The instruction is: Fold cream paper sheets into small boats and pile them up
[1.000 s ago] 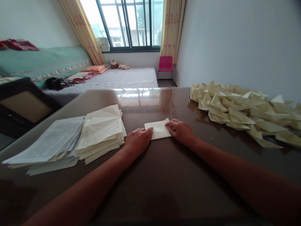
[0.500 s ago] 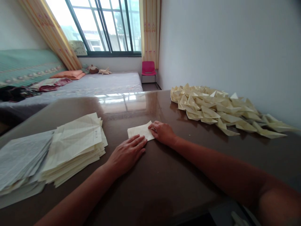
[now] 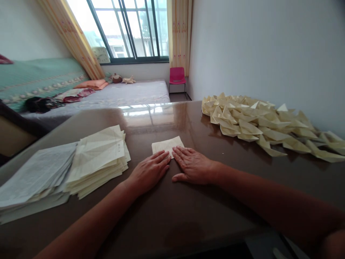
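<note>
A small folded sheet of cream paper [image 3: 166, 144] lies flat on the brown table in front of me. My left hand [image 3: 151, 169] rests with outstretched fingers on its near left edge. On the near right part, my right hand [image 3: 192, 163] lies flat, fingers extended and thumb apart on the table. The fingertips of both hands cover the paper's near edge. To the left is a stack of cream paper sheets [image 3: 101, 147], the top one creased. Folded paper boats [image 3: 248, 118] are heaped at the right.
A pile of greyish printed sheets [image 3: 37, 174] adjoins the cream stack at the far left. The glossy brown table [image 3: 167, 216] reaches to the white wall on the right. Beyond it stand a bed [image 3: 145, 91] and a pink chair [image 3: 177, 76] under the window.
My right hand has gone from pinching the paper's right edge to lying flat on it with fingers spread. My left hand stays on the paper. The view has shifted slightly left.
</note>
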Tool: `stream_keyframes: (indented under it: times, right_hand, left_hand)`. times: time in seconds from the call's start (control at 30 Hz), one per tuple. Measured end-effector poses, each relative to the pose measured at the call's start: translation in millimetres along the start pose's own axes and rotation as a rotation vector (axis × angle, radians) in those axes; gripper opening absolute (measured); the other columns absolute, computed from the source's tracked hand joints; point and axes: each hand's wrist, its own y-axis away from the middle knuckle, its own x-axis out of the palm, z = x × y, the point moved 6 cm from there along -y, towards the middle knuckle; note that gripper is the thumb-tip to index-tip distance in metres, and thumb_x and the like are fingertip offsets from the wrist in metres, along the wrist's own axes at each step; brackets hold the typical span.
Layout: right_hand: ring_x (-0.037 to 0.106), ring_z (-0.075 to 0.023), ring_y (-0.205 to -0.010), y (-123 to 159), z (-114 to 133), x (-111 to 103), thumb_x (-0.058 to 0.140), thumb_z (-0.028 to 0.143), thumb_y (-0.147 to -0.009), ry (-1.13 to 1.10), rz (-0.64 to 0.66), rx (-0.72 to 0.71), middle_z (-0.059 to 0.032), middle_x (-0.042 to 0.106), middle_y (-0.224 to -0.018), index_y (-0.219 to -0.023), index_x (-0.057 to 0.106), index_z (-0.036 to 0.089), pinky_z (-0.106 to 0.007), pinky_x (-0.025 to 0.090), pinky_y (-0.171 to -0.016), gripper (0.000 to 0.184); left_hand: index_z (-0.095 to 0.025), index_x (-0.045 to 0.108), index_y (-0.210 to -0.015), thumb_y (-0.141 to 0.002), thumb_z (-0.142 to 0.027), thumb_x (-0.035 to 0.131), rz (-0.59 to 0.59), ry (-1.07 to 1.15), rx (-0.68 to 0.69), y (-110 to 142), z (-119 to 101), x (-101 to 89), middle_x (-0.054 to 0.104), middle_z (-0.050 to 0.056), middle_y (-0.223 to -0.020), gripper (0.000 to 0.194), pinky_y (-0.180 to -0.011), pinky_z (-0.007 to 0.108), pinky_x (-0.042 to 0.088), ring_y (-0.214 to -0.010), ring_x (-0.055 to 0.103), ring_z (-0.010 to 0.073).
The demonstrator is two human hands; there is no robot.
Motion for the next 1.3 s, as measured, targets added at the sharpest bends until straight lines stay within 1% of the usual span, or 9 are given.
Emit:
stream_keyframes:
  times: [0.13, 0.23, 0.37, 0.5, 0.6, 0.73, 0.9, 1.13, 1.3]
  right_hand:
    - [0.030, -0.0359, -0.136, 5.8, -7.6, -9.6, 0.033, 0.075, -0.081, 0.091, 0.036, 0.089, -0.0260, 0.032, -0.146, -0.140, 0.038, 0.001, -0.047, 0.027, -0.106, 0.095]
    - [0.042, -0.0381, -0.127, 7.3, -11.3, -17.1, 0.038, 0.067, -0.085, 0.175, 0.026, 0.155, -0.0274, 0.044, -0.138, -0.132, 0.049, 0.001, -0.051, 0.032, -0.099, 0.081]
    - [0.056, -0.0318, -0.106, 3.9, -16.2, -23.5, 0.042, 0.052, -0.091, 0.225, -0.055, 0.192, -0.0231, 0.063, -0.115, -0.110, 0.064, 0.008, -0.044, 0.038, -0.086, 0.053]
    - [0.058, -0.0283, -0.094, -1.1, -23.9, -24.0, 0.044, 0.047, -0.091, 0.230, -0.101, 0.191, -0.0176, 0.068, -0.098, -0.094, 0.068, 0.012, -0.040, 0.038, -0.079, 0.042]
    - [0.055, -0.0287, -0.100, -3.3, -29.7, -27.4, 0.047, 0.044, -0.090, 0.207, -0.171, 0.160, -0.0157, 0.066, -0.107, -0.100, 0.066, 0.014, -0.040, 0.036, -0.080, 0.037]
    - [0.049, -0.0268, -0.113, -4.6, -39.0, -32.2, 0.055, 0.026, -0.085, 0.149, -0.256, 0.073, -0.0115, 0.060, -0.123, -0.114, 0.061, 0.019, -0.040, 0.032, -0.091, 0.030]
    - [0.054, -0.0210, -0.106, -3.2, -34.0, -36.8, 0.049, 0.021, -0.088, 0.087, -0.311, -0.133, -0.0060, 0.067, -0.109, -0.098, 0.066, 0.021, -0.040, 0.024, -0.101, 0.020]
    - [0.055, -0.0198, -0.086, -0.3, 8.3, -38.7, 0.041, 0.022, -0.092, 0.152, -0.259, -0.216, -0.0062, 0.067, -0.084, -0.096, 0.064, 0.021, -0.041, 0.023, -0.099, 0.023]
    - [0.054, -0.0225, -0.101, 1.5, 0.0, -37.4, 0.055, 0.024, -0.080, 0.032, -0.187, -0.263, -0.0086, 0.066, -0.106, -0.110, 0.062, 0.020, -0.040, 0.029, -0.096, 0.031]
  left_hand:
    - [-0.019, 0.056, -0.127, -0.095, -0.033, 0.042, 0.020, -0.041, -0.053, 4.7, 1.7, -2.0, 0.054, 0.009, -0.135, 0.038, -0.104, 0.040, 0.044, -0.127, 0.047, 0.0246]
    - [-0.019, 0.060, -0.122, -0.095, -0.034, 0.043, 0.015, -0.088, -0.099, 7.2, 7.1, -3.7, 0.058, 0.009, -0.131, 0.035, -0.101, 0.039, 0.046, -0.124, 0.050, 0.0245]
    - [-0.018, 0.064, -0.110, -0.094, -0.033, 0.045, 0.011, -0.136, -0.146, 6.9, 16.2, -5.6, 0.064, 0.008, -0.121, 0.029, -0.090, 0.036, 0.052, -0.114, 0.058, 0.0243]
    - [-0.021, 0.061, -0.113, -0.093, -0.022, 0.047, 0.012, -0.159, -0.094, 5.6, 15.2, -6.0, 0.066, 0.008, -0.116, 0.025, -0.082, 0.032, 0.054, -0.108, 0.061, 0.0226]
    - [-0.019, 0.060, -0.114, -0.091, -0.018, 0.048, -0.013, -0.162, -0.075, 7.7, 16.4, -4.8, 0.067, 0.009, -0.114, 0.026, -0.080, 0.031, 0.054, -0.106, 0.062, 0.0224]
    - [-0.020, 0.063, -0.110, -0.094, -0.023, 0.041, -0.131, -0.031, -0.115, 11.5, 29.4, -7.8, 0.069, 0.007, -0.110, 0.027, -0.084, 0.030, 0.053, -0.101, 0.064, 0.0182]
    - [-0.022, 0.066, -0.106, -0.094, -0.026, 0.042, -0.197, -0.026, -0.071, 9.6, 35.0, -15.2, 0.066, 0.006, -0.114, 0.028, -0.095, 0.037, 0.047, -0.113, 0.054, 0.0213]
    - [-0.023, 0.064, -0.109, -0.096, -0.029, 0.038, -0.159, 0.005, -0.026, 5.9, 7.4, -18.0, 0.061, 0.006, -0.094, 0.030, -0.071, 0.024, 0.049, -0.084, 0.054, 0.0146]
    - [-0.022, 0.065, -0.109, -0.096, -0.028, 0.036, -0.172, 0.079, 0.026, 7.2, 2.6, -17.4, 0.062, 0.006, -0.094, 0.031, -0.076, 0.024, 0.049, -0.084, 0.056, 0.0132]
